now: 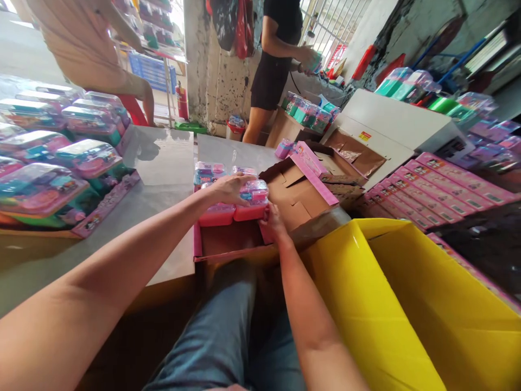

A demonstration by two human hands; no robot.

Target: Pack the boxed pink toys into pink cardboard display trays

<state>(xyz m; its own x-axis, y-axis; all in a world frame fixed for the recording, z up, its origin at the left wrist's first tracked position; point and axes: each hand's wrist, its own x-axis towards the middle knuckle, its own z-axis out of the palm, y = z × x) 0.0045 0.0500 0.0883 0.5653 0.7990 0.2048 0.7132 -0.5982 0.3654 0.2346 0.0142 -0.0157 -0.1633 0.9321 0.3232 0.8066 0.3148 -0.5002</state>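
In front of me sits a shallow pink cardboard tray [228,251] with several small clear-lidded plastic cases in its far part; its near part shows bare brown cardboard. My left hand [232,188] lies over the cases, its fingers bent down around a plastic case with a pink base [253,210]. Against that case's right side, at the tray's right edge, is my right hand [275,221], fingers curled; its fingertips are partly hidden. Another pink-based case [215,215] stands just left of it.
Empty brown cardboard trays [299,193] lie to the right, beside a large yellow bin [366,282]. Stacked pink boxes [431,187] stand farther right. A tray of larger clear-lidded cases [87,222] is on the left table. Two people stand beyond, one holding a case [314,62].
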